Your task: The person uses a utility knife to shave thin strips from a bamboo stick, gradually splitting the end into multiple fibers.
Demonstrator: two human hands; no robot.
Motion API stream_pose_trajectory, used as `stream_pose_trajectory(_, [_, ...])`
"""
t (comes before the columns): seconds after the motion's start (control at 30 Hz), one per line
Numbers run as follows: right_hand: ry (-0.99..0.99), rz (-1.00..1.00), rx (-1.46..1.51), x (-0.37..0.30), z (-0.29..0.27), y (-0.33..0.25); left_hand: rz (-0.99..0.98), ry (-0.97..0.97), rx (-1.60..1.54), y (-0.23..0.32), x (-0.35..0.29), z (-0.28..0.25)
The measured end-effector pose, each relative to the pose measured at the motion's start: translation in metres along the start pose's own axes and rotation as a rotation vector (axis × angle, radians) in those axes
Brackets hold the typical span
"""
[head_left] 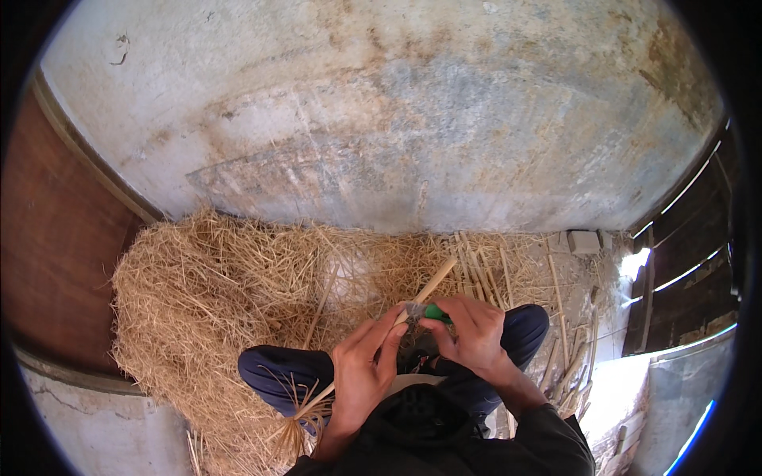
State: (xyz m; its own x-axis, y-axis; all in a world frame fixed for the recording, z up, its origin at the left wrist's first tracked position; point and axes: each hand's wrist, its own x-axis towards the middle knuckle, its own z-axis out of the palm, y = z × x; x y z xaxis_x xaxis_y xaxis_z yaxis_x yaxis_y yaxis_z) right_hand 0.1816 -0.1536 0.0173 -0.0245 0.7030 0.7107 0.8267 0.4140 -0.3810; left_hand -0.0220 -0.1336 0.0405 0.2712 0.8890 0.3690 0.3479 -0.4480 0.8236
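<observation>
You've got a big stained wall, then a straw pile at its foot. Your left hand is closed around the pale stick, slanting out ahead of you; your right hand clasps the green-handled knife against it. Looks mid-shave (my guess); the next stroke wants fingers clear.

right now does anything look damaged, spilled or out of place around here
Yes, mostly wear: the wall ahead is stained and patchy, and light shows through gaps in the dark panel at right. Loose straw is strewn around, perhaps deliberately. The stick in the left hand shows no visible break.
</observation>
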Motion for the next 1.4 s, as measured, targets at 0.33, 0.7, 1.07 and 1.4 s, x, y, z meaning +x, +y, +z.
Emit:
stream_pose_trajectory(0.33, [0.079, 0.024, -0.053, 0.006, -0.012, 0.024, -0.055, -0.043, 0.003, 0.006, 0.001, -0.004])
stream_pose_trajectory(0.7, [0.196, 0.235, -0.219, -0.005, -0.016, 0.074, -0.052, -0.008, -0.038, -0.014, -0.015, -0.012])
stream_pose_trajectory(1.07, [0.098, 0.342, 0.096, 0.009, -0.013, 0.047, -0.240, -0.055, -0.088, -0.028, -0.009, -0.023])
stream_pose_trajectory(1.4, [-0.068, 0.018, 0.085, -0.005, 0.008, 0.012, -0.199, -0.193, -0.135, -0.019, -0.003, -0.012])
